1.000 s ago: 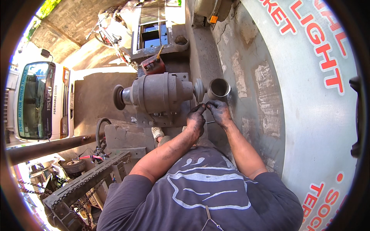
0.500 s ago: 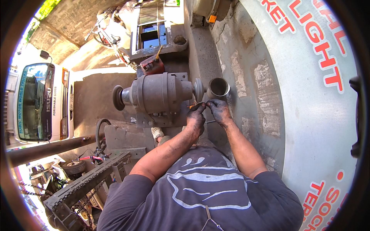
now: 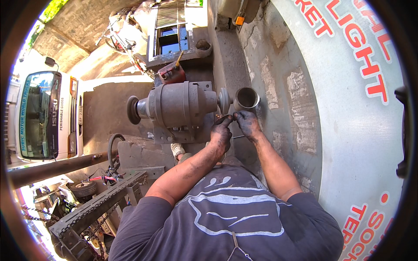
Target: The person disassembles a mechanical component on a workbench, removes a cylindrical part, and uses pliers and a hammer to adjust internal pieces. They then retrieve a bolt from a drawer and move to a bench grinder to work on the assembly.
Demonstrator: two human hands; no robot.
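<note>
In front of me stands a grey bench grinder (image 3: 178,104) with a wheel at each end. Both hands meet just below its right grinding wheel (image 3: 224,101). My left hand (image 3: 221,132) is closed, thumb and fingers pinched on a small dark piece held at the wheel's near edge. My right hand (image 3: 248,125) pinches the same spot from the right, fingertips close to the left hand's. The piece is mostly hidden by the fingers, and its kind cannot be made out. A faint orange spark glow shows left of the fingertips. The left end carries a dark wheel (image 3: 133,110).
Right of the wheel sits a round metal can (image 3: 247,98). Behind the grinder lies a red container (image 3: 171,73). A worn wall and a large lettered sign (image 3: 357,130) bound the right side. Chains and a steel beam (image 3: 100,204) stand lower left; a white truck (image 3: 50,115) is beyond.
The orange sparks at the wheel have become fainter. Both hands stay almost in place, with only a slight shift of the right arm.
</note>
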